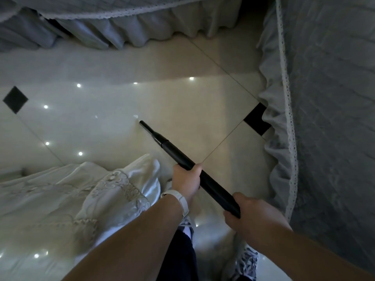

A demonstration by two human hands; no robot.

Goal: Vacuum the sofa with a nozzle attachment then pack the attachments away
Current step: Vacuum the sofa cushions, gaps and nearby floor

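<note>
Vacuum tube (175, 150), long black plastic w/ narrow nozzle tip, in our hands: left hand (187, 180) round mid-shaft, right hand (251, 217) gripping rear end. Tip points at glossy cream floor tiles (113, 63), near grey lace-trimmed sofa cover (328, 102).

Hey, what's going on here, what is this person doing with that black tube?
A person holds a black vacuum tube with both hands: the left hand grips it midway and the right hand grips the near end. Its narrow nozzle tip points down at the glossy tiled floor, not at the grey-covered sofa on the right. A white cloth lies at left.
</note>
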